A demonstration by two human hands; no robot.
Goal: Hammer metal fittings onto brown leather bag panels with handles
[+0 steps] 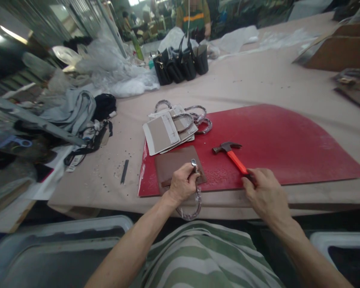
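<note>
My right hand [265, 194] is curled round the near end of the hammer [236, 161], right of the brown panel [172, 162], the hammer's length slanting away and left; over that panel, my left hand [184, 182] pinches a small metal piece [193, 163].

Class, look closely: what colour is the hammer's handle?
The handle is bright orange-red, dark near the right hand; it shows best in the head view.

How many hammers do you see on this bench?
1. The orange-handled claw hammer is over the red mat, its near end in the right hand. The clutter at left could hide others.
</note>
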